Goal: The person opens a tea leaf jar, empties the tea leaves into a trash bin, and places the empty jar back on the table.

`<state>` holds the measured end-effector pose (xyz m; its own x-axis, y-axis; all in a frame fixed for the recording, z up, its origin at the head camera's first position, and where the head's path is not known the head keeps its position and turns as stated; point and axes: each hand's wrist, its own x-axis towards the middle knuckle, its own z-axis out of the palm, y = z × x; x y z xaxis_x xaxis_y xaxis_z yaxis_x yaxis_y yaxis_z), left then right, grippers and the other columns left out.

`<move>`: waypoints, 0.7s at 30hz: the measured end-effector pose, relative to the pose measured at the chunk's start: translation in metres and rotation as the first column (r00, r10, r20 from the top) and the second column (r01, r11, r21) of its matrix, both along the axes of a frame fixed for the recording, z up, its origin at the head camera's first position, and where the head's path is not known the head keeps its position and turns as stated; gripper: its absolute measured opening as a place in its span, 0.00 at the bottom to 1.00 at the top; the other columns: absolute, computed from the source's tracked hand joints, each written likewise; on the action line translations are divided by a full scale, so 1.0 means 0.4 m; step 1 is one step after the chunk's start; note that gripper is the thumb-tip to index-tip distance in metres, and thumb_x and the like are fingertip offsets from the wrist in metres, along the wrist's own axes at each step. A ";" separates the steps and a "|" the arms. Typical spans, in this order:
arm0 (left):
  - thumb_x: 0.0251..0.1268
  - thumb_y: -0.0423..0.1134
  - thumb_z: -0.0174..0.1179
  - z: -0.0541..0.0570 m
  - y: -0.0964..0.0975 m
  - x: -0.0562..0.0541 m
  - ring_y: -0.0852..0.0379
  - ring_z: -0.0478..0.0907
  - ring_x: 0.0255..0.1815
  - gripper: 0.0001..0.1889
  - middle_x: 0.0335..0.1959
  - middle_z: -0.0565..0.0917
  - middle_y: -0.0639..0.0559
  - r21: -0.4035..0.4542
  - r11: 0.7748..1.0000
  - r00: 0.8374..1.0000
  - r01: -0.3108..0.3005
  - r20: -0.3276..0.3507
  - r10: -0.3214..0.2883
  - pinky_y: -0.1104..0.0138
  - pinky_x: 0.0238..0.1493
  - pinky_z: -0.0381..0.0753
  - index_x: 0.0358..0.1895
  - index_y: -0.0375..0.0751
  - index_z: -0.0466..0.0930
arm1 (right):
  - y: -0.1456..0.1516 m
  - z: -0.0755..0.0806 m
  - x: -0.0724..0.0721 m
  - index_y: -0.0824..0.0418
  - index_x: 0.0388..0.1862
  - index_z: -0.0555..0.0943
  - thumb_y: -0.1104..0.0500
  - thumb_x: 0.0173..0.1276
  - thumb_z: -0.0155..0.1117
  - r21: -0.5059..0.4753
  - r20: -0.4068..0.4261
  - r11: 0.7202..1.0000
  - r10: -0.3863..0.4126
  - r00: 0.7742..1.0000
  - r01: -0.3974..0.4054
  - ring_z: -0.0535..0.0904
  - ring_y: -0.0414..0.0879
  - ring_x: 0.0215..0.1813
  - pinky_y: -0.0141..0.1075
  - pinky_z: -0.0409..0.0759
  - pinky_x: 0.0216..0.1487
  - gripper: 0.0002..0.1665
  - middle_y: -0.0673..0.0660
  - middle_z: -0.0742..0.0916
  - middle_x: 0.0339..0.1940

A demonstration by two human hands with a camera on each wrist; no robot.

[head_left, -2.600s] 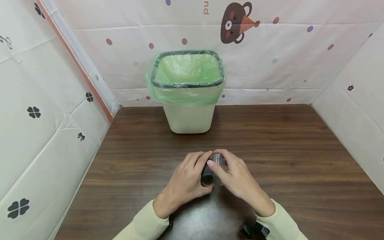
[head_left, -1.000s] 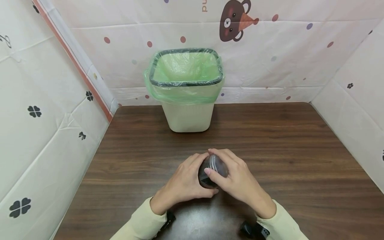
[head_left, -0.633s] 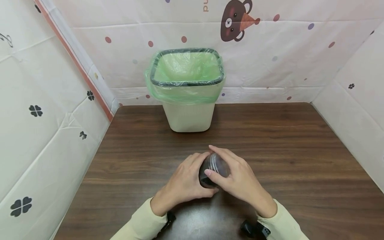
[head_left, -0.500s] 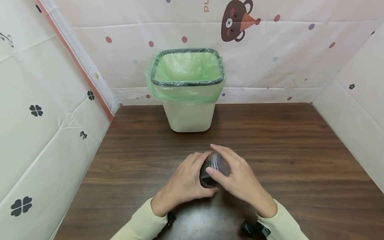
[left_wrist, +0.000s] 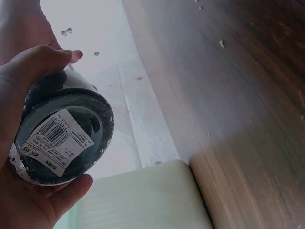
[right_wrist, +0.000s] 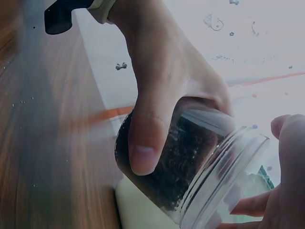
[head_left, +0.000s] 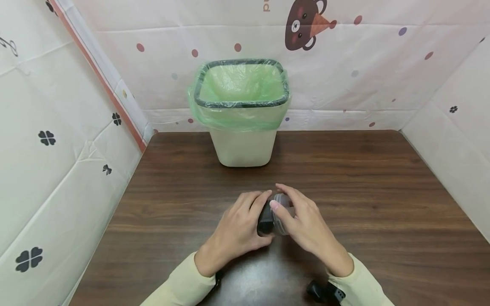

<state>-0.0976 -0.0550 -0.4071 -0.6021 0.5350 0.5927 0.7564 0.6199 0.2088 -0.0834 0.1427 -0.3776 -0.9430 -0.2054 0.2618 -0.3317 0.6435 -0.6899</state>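
Observation:
My left hand (head_left: 235, 225) grips a see-through jar (head_left: 265, 222) with dark contents, just above the table near me. In the left wrist view, a white barcode label (left_wrist: 59, 143) shows on the jar's round base, with the fingers curled about its side. The jar lies tipped over, its clear, ridged end (right_wrist: 217, 183) towards my right hand (head_left: 306, 223). That hand curves around this clear end, thumb (head_left: 279, 210) on the near side and index finger across the far side. Part of the clear end is hidden behind the right thumb and fingers.
A pale bin (head_left: 245, 148) with a green bag (head_left: 245, 121) folded over its rim stands at the back of the brown wooden table (head_left: 363, 182). Printed white sheets (head_left: 363, 85) rise behind the table and on both sides.
Half a second ago the jar's rounded top faced up more; now it has rolled over sideways, its clear end to the right. My right thumb and fingers have shifted slightly right.

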 end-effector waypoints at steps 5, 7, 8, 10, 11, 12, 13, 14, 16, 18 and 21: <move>0.32 0.52 0.82 -0.001 0.004 -0.001 0.48 0.78 0.53 0.52 0.55 0.78 0.44 -0.034 0.999 0.998 -0.012 -0.062 0.010 0.61 0.48 0.83 0.67 0.35 0.72 | -0.004 0.002 0.000 0.53 0.70 0.74 0.37 0.76 0.54 0.011 0.073 1.000 -0.026 0.997 0.025 0.83 0.48 0.50 0.52 0.79 0.52 0.32 0.54 0.83 0.61; 0.31 0.52 0.82 -0.002 0.006 -0.002 0.48 0.78 0.52 0.52 0.55 0.78 0.43 -0.044 0.999 0.996 -0.015 -0.085 0.011 0.61 0.49 0.83 0.66 0.34 0.72 | -0.006 0.001 0.000 0.54 0.69 0.75 0.36 0.76 0.54 0.004 0.081 1.000 -0.027 0.996 0.027 0.83 0.48 0.51 0.51 0.80 0.52 0.32 0.54 0.83 0.60; 0.31 0.52 0.82 -0.002 0.006 -0.002 0.48 0.78 0.52 0.52 0.55 0.78 0.43 -0.048 0.999 0.995 -0.016 -0.094 0.011 0.61 0.50 0.83 0.66 0.34 0.72 | -0.007 0.001 -0.001 0.54 0.68 0.75 0.36 0.76 0.54 -0.002 0.082 1.000 -0.025 0.996 0.026 0.83 0.48 0.51 0.50 0.81 0.51 0.32 0.54 0.84 0.59; 0.30 0.52 0.83 -0.003 0.007 -0.003 0.48 0.78 0.52 0.52 0.54 0.78 0.43 -0.051 0.999 0.994 -0.017 -0.106 0.012 0.62 0.50 0.82 0.66 0.34 0.72 | -0.010 -0.001 -0.002 0.54 0.67 0.76 0.36 0.76 0.55 -0.012 0.078 1.000 -0.023 0.997 0.024 0.83 0.47 0.51 0.49 0.81 0.50 0.32 0.54 0.84 0.58; 0.30 0.52 0.83 -0.004 0.007 -0.003 0.48 0.78 0.52 0.52 0.54 0.78 0.43 -0.052 0.998 0.994 -0.017 -0.109 0.011 0.62 0.51 0.82 0.66 0.34 0.72 | -0.010 -0.002 -0.002 0.55 0.66 0.76 0.36 0.75 0.55 -0.016 0.075 1.000 -0.024 0.997 0.025 0.83 0.47 0.52 0.49 0.81 0.50 0.31 0.53 0.84 0.57; 0.30 0.52 0.83 -0.004 0.008 -0.003 0.48 0.78 0.52 0.52 0.54 0.78 0.43 -0.053 0.998 0.994 -0.017 -0.110 0.011 0.62 0.51 0.82 0.66 0.34 0.72 | -0.011 -0.003 -0.002 0.55 0.65 0.77 0.36 0.75 0.55 -0.019 0.073 0.999 -0.025 0.997 0.027 0.83 0.47 0.52 0.48 0.81 0.50 0.31 0.53 0.84 0.57; 0.30 0.52 0.83 -0.005 0.008 -0.003 0.48 0.78 0.52 0.52 0.54 0.79 0.43 -0.055 0.998 0.994 -0.018 -0.111 0.011 0.62 0.51 0.82 0.66 0.34 0.72 | -0.011 -0.004 -0.002 0.55 0.65 0.77 0.36 0.75 0.56 -0.023 0.070 0.999 -0.026 0.997 0.027 0.83 0.47 0.52 0.48 0.82 0.50 0.30 0.52 0.84 0.56; 0.30 0.52 0.83 -0.005 0.007 -0.003 0.48 0.78 0.52 0.52 0.54 0.79 0.44 -0.057 0.998 0.994 -0.018 -0.110 0.012 0.62 0.51 0.82 0.66 0.34 0.72 | -0.012 -0.005 -0.002 0.54 0.64 0.78 0.36 0.75 0.56 -0.028 0.066 0.999 -0.027 0.997 0.029 0.83 0.46 0.51 0.47 0.82 0.50 0.30 0.51 0.85 0.55; 0.30 0.52 0.82 -0.005 0.007 -0.004 0.49 0.78 0.52 0.52 0.54 0.79 0.44 -0.054 0.998 0.995 -0.015 -0.097 0.010 0.62 0.51 0.82 0.66 0.34 0.72 | -0.011 -0.007 -0.001 0.54 0.62 0.79 0.37 0.75 0.57 -0.037 0.054 0.999 -0.026 0.998 0.028 0.83 0.45 0.51 0.46 0.82 0.49 0.28 0.50 0.85 0.54; 0.31 0.52 0.82 -0.005 0.006 -0.005 0.48 0.78 0.53 0.52 0.54 0.79 0.44 -0.042 0.999 0.998 -0.007 -0.070 0.004 0.62 0.51 0.82 0.67 0.34 0.72 | -0.010 -0.009 -0.001 0.53 0.61 0.79 0.39 0.75 0.58 -0.040 0.036 0.999 -0.025 0.999 0.026 0.83 0.45 0.51 0.46 0.82 0.48 0.26 0.50 0.85 0.53; 0.33 0.52 0.81 -0.003 0.005 -0.005 0.48 0.78 0.54 0.52 0.55 0.79 0.45 -0.019 1.000 1.000 0.007 -0.015 -0.007 0.61 0.51 0.82 0.68 0.35 0.71 | -0.009 -0.013 -0.001 0.53 0.60 0.80 0.41 0.74 0.60 -0.036 -0.004 0.999 -0.021 1.000 0.021 0.82 0.45 0.51 0.46 0.81 0.48 0.24 0.49 0.85 0.53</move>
